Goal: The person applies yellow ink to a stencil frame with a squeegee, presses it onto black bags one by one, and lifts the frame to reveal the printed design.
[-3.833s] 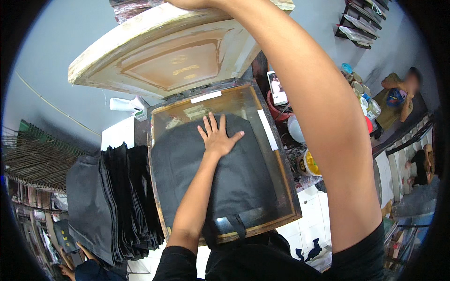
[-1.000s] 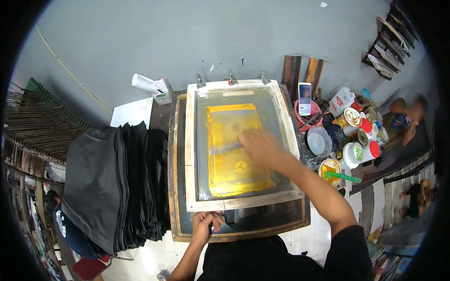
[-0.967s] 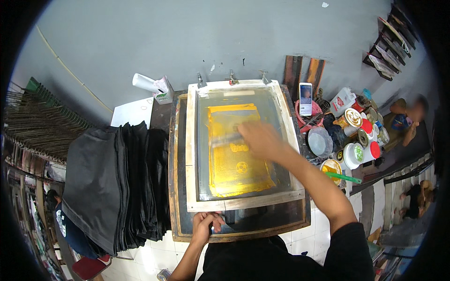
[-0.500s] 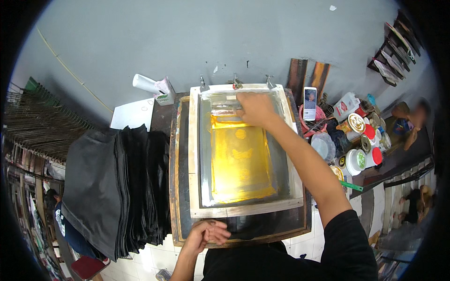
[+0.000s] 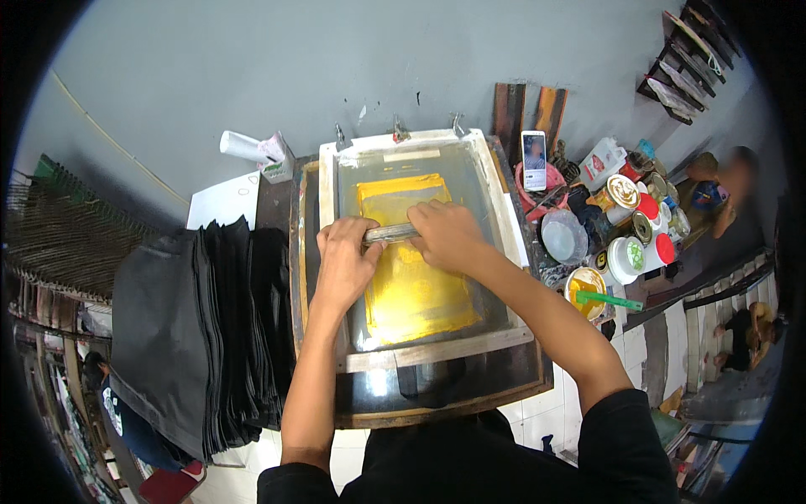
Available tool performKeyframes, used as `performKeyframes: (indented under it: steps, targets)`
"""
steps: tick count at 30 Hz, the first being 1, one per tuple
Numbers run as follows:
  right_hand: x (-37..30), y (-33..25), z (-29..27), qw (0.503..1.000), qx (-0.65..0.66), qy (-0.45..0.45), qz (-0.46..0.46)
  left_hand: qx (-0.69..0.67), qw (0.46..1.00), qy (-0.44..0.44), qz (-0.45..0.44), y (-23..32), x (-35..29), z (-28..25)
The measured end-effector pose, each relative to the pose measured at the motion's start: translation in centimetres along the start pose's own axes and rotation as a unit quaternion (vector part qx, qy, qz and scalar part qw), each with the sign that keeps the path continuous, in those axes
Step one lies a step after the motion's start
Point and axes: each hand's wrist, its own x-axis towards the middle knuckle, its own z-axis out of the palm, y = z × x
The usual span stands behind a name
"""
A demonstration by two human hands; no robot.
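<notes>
Grey wall, fronted by a dark worktop edged in wood. Black fabric pieces: stacked beside the worktop's left edge. Pale-framed screen: laid short of the near edge, its mesh coated with yellow ink. Left hand: wrapped round one end of a squeegee, held across the screen's middle; blade largely hidden, apparently set on the mesh. Right hand: wrapped round the other end. Phone: propped near the far right corner. Tub, green handle inserted: placed off the right edge.
</notes>
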Motion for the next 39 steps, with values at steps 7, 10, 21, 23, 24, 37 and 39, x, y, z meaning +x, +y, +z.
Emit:
performKeyframes:
  steps: [7,10,21,23,24,37,39]
  targets:
    - [-6.6,-4.6,-1.4,0.999,0.01,-0.047,-0.002,-0.033,0.997,-0.073,-0.006,1.8,-7.0,-1.8]
    - [-10.3,-6.9,-1.6,0.999,0.002,-0.03,-0.022,-0.039,0.996,-0.081,-0.008,3.2,-11.2,-2.4]
    - [-13.6,-8.5,-2.5,0.993,0.017,0.094,-0.067,0.191,0.975,0.028,0.111,-2.1,-19.4,-1.3]
    - [-13.5,-8.9,-5.1,0.987,0.016,0.144,-0.075,0.169,0.967,0.129,0.138,-1.9,-18.7,-3.1]
    - [-13.0,-9.1,-6.8,0.985,0.008,0.157,-0.071,0.159,0.964,0.159,0.143,-0.8,-17.5,-4.6]
    - [7.1,-1.5,-25.3,0.939,-0.09,0.326,-0.059,0.196,0.934,-0.011,-0.297,-1.9,-11.1,-1.9]
    - [9.2,-1.2,-27.1,0.964,-0.066,0.257,-0.009,0.137,0.914,-0.039,-0.379,-2.0,-11.0,-1.7]
